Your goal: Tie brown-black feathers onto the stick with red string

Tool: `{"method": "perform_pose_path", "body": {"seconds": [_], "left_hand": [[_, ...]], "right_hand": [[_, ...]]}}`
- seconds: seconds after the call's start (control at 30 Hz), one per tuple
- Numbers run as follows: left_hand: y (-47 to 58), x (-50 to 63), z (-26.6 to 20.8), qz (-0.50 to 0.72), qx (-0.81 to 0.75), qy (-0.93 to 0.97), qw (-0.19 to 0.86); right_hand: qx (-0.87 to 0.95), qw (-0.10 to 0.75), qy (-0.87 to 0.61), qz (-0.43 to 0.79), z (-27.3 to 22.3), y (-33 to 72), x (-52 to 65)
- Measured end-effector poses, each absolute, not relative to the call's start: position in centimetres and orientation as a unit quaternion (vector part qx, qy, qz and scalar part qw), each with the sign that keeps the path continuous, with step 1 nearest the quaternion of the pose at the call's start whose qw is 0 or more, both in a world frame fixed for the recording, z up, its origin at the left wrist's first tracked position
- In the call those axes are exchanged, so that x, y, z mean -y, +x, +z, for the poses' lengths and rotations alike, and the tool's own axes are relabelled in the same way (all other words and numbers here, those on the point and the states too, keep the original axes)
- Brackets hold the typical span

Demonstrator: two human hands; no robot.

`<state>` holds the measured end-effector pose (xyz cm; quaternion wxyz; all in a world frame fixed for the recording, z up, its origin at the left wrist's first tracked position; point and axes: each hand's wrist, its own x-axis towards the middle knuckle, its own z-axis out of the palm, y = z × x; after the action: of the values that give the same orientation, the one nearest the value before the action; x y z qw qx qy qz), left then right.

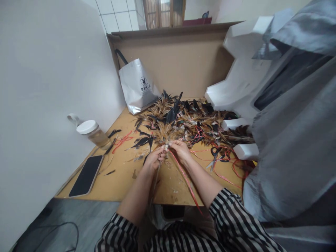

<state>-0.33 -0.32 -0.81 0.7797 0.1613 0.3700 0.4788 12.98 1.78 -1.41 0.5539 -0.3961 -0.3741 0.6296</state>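
A fan of brown feathers (166, 132) spreads upward from between my two hands, its pale quill ends gathered at my fingertips. My left hand (155, 158) is closed around the quill ends from the left, fingers curled. From the right, my right hand (180, 149) pinches the base of the same bundle with thumb and fingers. A red plastic string (185, 172) runs from this spot down past the table's front edge. Whether it loops around the quills is hidden by my fingers. A thin pale strand hangs below my left hand.
Feather bundles (194, 120) heap behind my hands. Scissors (214, 156) and red string lie at right, beside white foam-like machine parts (245, 152). At left are a phone (86, 175), a lidded jar (93, 133) and cut red strips (122, 140). A silver bag (138, 87) leans behind.
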Motion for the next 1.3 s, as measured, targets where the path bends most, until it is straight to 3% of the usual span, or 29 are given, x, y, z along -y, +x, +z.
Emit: {"method": "perform_pose_path", "body": {"seconds": [0.23,0.37,0.53,0.67,0.77,0.87,1.0,1.13,1.3], "left_hand": [[-0.9,0.2,-0.9,0.49,-0.342,0.157,0.786],[-1.4,0.2,-0.6,0.496,-0.343,0.134,0.786],[-1.6,0.3,-0.4,0.509,-0.341,0.118,0.782],[-1.8,0.3,-0.2,0.515,-0.321,0.12,0.786],[-1.9,0.3,-0.1,0.52,-0.315,0.116,0.785],[-1.9,0.3,0.1,0.522,-0.323,0.109,0.781],[-1.9,0.3,0.1,0.523,-0.331,0.107,0.778],[-1.8,0.3,-0.1,0.521,-0.334,0.116,0.777],[-1.6,0.1,-0.4,0.515,-0.335,0.132,0.778]], "right_hand": [[0.371,0.555,-0.403,0.626,-0.6,13.8,-2.0],[0.397,0.585,-0.434,0.558,0.9,16.6,-2.6],[0.486,0.636,-0.539,0.263,2.3,24.7,-2.6],[0.477,0.558,-0.675,-0.073,3.3,30.3,-1.0],[0.472,0.522,-0.687,-0.183,4.0,30.1,-0.2],[0.609,0.482,-0.623,-0.091,4.0,26.1,-0.5],[0.729,0.3,-0.604,0.118,3.1,19.2,-2.4],[0.7,0.169,-0.686,0.104,2.4,15.4,-4.1],[0.683,0.16,-0.706,0.102,0.8,14.9,-5.1]]}}
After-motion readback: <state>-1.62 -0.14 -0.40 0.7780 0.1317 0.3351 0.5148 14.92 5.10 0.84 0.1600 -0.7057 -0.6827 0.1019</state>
